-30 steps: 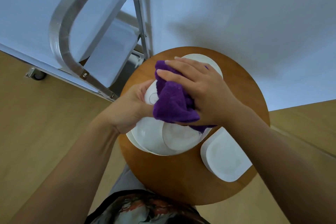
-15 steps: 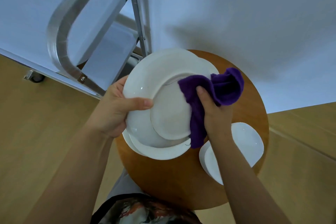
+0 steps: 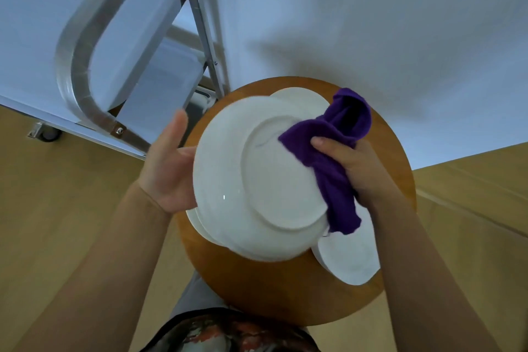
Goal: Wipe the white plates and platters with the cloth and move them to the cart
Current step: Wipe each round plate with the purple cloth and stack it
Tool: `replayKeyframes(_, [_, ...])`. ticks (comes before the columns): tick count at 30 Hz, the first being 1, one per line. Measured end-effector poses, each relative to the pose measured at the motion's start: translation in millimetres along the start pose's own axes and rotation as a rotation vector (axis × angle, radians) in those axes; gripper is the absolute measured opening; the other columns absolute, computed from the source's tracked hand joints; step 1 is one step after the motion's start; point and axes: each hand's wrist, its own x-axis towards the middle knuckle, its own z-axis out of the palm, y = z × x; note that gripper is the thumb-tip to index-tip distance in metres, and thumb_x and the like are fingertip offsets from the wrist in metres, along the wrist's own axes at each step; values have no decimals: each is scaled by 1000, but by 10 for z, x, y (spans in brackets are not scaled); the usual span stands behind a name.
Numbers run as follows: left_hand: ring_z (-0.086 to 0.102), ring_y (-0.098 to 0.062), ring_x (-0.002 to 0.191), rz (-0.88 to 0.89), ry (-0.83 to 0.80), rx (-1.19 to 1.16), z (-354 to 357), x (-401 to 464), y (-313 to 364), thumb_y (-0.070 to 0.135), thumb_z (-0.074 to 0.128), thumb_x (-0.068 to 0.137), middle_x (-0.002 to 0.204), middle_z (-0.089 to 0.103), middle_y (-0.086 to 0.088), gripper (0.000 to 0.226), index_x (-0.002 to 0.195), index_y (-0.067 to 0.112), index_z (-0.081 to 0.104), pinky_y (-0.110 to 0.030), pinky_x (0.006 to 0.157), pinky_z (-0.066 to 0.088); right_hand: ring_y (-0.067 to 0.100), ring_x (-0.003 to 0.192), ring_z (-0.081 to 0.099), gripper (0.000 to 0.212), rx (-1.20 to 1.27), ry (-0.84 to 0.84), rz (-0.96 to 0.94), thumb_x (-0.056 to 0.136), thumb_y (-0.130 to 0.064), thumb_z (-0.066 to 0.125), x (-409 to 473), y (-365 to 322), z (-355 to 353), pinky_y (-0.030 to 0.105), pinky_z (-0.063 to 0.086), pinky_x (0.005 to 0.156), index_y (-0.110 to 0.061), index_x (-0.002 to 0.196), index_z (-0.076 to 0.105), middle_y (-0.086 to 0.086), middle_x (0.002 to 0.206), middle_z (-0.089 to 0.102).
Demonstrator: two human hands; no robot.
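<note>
I hold a round white plate [image 3: 257,180] tilted above the wooden table [image 3: 271,291], its underside facing me. My left hand [image 3: 168,171] holds its left rim, with the fingers hidden behind it and the thumb lifted off. My right hand [image 3: 363,171] grips the purple cloth [image 3: 328,148] and presses it on the right side of the plate's base. More white plates [image 3: 303,97] lie stacked on the table under it. A rounded square white plate [image 3: 348,263] sits at the table's right, partly covered by my right arm.
The metal cart [image 3: 71,66] stands at the upper left beside the table, its light shelves [image 3: 160,86] in view and a caster wheel [image 3: 45,133] on the wooden floor. A white wall runs behind the table.
The plate has been turned over, so its underside now faces me. My left thumb has come off the rim. The cloth has moved onto the plate's base.
</note>
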Motion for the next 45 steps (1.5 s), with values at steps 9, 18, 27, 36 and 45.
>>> replayKeyframes(9, [68,-28,100,-1,219,329,-20,12,-94,38,83,66,110,70,-8,51,113,23,69,-39,75,57,9,77,68,29,-131,146,-45,70,-46,72,-89,-8,57,21,53,63,-33,94,63,-10,85,71])
replayKeyframes(18, [59,-32,115,233,470,303,148,176,-441,42,78,62,124,63,-13,80,132,15,50,-41,81,56,7,91,63,24,0,591,-228,84,-28,68,-435,477,861,25,52,82,-42,98,55,-16,94,64])
replayKeyframes(27, [61,-26,113,291,487,435,210,101,-473,36,59,76,121,65,-5,57,131,26,47,-44,83,56,-1,77,63,16,171,534,-244,89,-22,60,-226,151,484,14,49,63,-37,90,56,-31,72,63])
replayKeyframes(36, [60,-27,114,332,468,632,257,115,-360,37,46,90,123,63,-10,45,131,18,50,-42,91,52,-5,83,59,34,-445,2,-249,78,-61,44,-97,27,899,10,44,66,-40,104,51,-28,87,60])
replayKeyframes(45, [69,-21,83,203,550,211,166,13,-428,50,51,78,99,70,-9,57,123,15,53,-31,61,58,25,119,55,52,-776,121,-865,73,-31,77,-453,463,939,39,48,97,-6,117,62,11,123,62])
